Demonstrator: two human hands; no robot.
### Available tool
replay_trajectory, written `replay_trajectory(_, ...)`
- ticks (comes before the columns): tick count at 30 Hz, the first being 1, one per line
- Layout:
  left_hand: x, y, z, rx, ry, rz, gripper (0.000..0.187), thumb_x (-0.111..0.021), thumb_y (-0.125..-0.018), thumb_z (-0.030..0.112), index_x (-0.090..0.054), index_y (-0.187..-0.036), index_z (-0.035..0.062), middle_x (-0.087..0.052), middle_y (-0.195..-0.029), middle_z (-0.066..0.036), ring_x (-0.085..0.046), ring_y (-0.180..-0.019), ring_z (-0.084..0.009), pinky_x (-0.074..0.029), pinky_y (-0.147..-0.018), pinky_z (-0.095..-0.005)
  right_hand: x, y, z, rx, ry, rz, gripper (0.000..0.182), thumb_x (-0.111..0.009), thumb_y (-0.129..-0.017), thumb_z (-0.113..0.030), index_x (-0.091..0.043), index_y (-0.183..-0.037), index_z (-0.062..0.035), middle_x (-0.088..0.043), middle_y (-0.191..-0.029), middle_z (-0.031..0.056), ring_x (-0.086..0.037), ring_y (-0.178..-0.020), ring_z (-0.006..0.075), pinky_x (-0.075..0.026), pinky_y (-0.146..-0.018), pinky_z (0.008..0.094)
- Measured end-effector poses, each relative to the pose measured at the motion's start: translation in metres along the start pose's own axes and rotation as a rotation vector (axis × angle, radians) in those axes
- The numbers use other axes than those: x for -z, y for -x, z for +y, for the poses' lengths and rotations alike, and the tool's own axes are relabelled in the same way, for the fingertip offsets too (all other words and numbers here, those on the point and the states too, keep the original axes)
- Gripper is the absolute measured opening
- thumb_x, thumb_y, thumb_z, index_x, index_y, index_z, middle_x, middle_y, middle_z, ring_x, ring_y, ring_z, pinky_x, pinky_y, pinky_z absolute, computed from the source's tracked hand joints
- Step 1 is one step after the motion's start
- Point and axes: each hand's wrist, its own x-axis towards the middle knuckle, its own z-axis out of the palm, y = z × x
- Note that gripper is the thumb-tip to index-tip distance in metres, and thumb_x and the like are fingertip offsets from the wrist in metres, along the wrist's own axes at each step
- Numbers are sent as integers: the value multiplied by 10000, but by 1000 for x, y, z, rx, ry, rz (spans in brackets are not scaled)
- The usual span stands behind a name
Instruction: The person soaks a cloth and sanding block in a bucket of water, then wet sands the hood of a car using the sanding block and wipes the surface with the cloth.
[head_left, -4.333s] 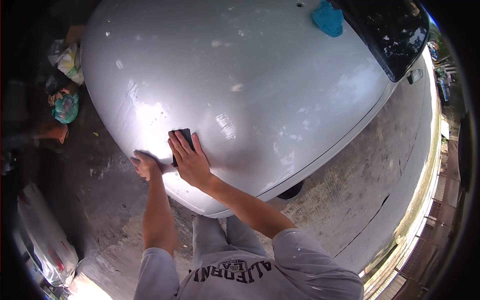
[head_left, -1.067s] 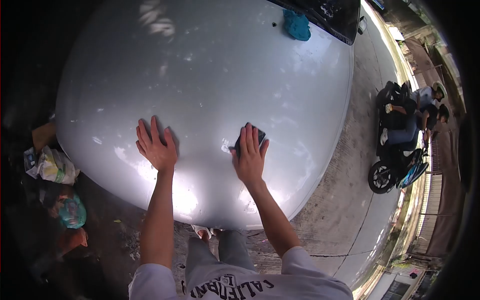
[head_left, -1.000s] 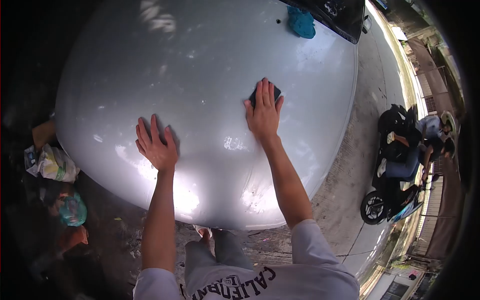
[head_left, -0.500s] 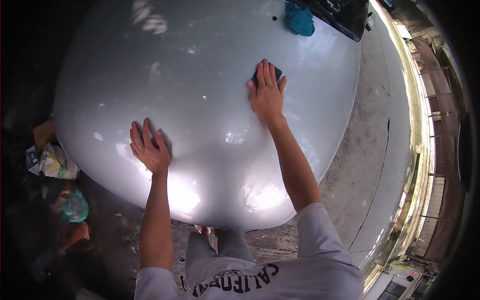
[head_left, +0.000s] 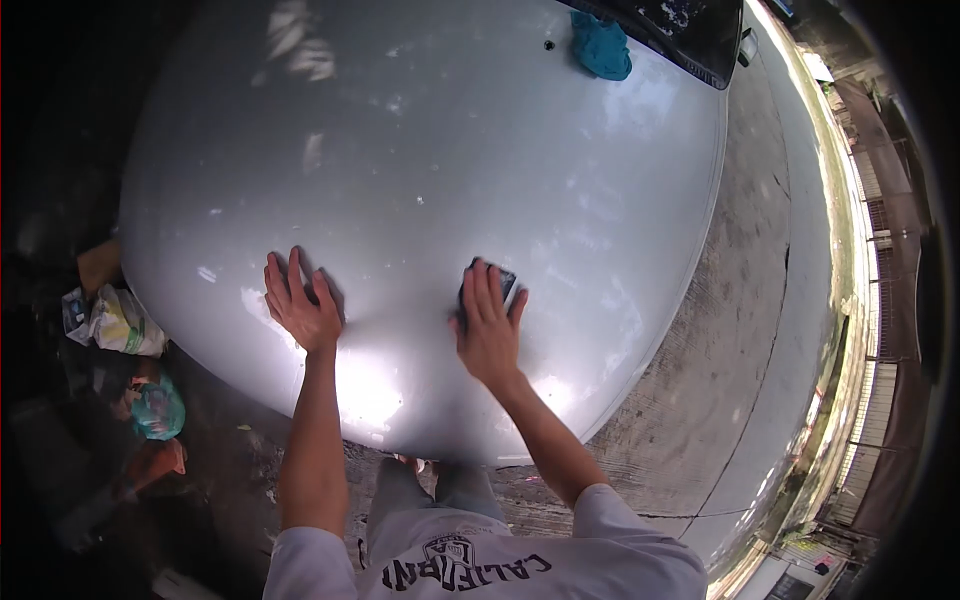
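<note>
A silver-grey car hood (head_left: 350,180) spreads out before me, with bright reflections near its front edge. My left hand (head_left: 304,306) lies on its left part, fingers spread, holding nothing. Toward the front middle, my right hand (head_left: 488,330) presses a dark rectangular pad (head_left: 506,282) against the paint, its fingers laid over the top. Most of the pad is hidden under them; a corner and the right side show. Up by the windshield rests a crumpled teal cloth (head_left: 601,48), far from both hands.
The dark windshield base (head_left: 690,30) borders the hood at top right. On the ground at left lie a white plastic bag (head_left: 125,322), a brown cardboard piece (head_left: 98,265), a green bag (head_left: 158,410) and an orange object (head_left: 158,463). Concrete pavement (head_left: 735,270) runs along the right.
My right hand has slid the pad toward me and a little left, from the upper right of the hood to its front middle. My left hand stays in place.
</note>
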Motion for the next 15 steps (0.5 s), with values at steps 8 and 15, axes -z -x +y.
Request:
replay_trajectory(8, 5, 6, -3, -3, -16, -27, 467, -510, -1013, 387, -546, -1442, 205, -401, -1566, -122, -380, -1422, -360, -278, -1142, -545, 25, -153, 69, -150, 63, 409, 646, -486, -1016, -336, -342, -1521, 40, -277, -1633, 187, -245, -1513, 359, -123, -1155, 702)
replay_trajectory(15, 4, 5, -2, -9, -1, -10, 476, -512, -997, 400, -571, -1415, 179, -397, -1566, -131, -399, -1401, -368, -285, -1126, -558, -51, 103, -63, -62, -70, -59, 773, -593, -943, -360, -299, -1556, 8, -212, -1653, 209, -165, -1541, 386, -32, -1137, 731)
